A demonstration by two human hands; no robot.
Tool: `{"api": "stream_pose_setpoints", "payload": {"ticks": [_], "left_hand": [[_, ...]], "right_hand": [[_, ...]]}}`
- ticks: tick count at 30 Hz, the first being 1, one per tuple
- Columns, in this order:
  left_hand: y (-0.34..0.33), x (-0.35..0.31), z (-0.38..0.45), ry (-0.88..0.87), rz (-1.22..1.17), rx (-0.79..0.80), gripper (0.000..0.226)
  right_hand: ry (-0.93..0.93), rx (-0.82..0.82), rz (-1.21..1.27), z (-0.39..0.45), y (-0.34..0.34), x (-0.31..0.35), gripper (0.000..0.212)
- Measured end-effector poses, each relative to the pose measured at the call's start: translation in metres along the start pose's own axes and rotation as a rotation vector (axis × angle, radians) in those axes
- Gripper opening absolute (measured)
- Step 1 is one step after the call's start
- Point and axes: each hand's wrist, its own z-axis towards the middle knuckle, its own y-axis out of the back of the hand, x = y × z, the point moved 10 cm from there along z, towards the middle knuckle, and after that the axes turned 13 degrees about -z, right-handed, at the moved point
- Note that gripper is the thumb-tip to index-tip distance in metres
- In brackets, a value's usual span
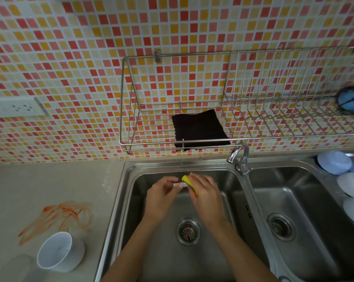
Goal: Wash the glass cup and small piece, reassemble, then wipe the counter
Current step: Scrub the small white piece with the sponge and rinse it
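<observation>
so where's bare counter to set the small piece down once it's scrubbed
Bare counter lies between the tiled wall and the orange smear. The white cup fills the near left. Right of the sink, white lids crowd it.

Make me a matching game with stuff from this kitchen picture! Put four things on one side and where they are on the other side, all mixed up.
Things:
1. yellow sponge
2. dark cloth
3. white cup
4. orange smear

Places:
A. on the wire rack on the wall
B. spread on the counter just behind the cup
C. in the right hand, over the left sink basin
D. lying on its side at the near left of the counter

Right pairs: 1-C, 2-A, 3-D, 4-B
</observation>
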Motion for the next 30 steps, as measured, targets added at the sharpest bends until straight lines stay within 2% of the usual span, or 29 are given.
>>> {"api": "stream_pose_setpoints", "payload": {"ticks": [3, 6, 8, 12, 16, 22, 27, 30], "left_hand": [[-0.005, -0.021, -0.004, -0.218, 0.215, 0.066, 0.025], [-0.002, -0.029, -0.005, -0.303, 0.281, 0.02, 0.022], [0.002, -0.027, -0.004, -0.25, 0.199, -0.012, 0.016], [0.003, -0.012, -0.002, -0.113, 0.008, -0.018, 0.007], [0.007, 0.005, 0.0, -0.016, -0.102, -0.084, 0.013], [0.001, 0.018, -0.001, 0.094, -0.27, -0.056, 0.02], [0.006, 0.025, -0.006, 0.158, -0.268, -0.125, 0.03], [0.008, 0.023, -0.007, 0.177, -0.282, -0.141, 0.032]], "right_hand": [[0.034, 0.023, 0.009, 0.004, -0.002, 0.001, 0.035], [-0.019, 0.033, 0.026, 0.004, -0.001, -0.003, 0.041], [-0.082, 0.032, 0.063, -0.002, 0.002, 0.001, 0.046], [-0.022, 0.032, 0.103, -0.012, 0.002, 0.024, 0.048], [-0.239, 0.038, 0.128, -0.012, -0.004, -0.011, 0.047], [-0.026, 0.029, 0.113, -0.025, -0.001, 0.032, 0.05], [-0.221, 0.029, 0.071, -0.021, -0.002, -0.006, 0.044], [-0.134, 0.013, 0.069, -0.03, 0.002, 0.016, 0.049]]}}
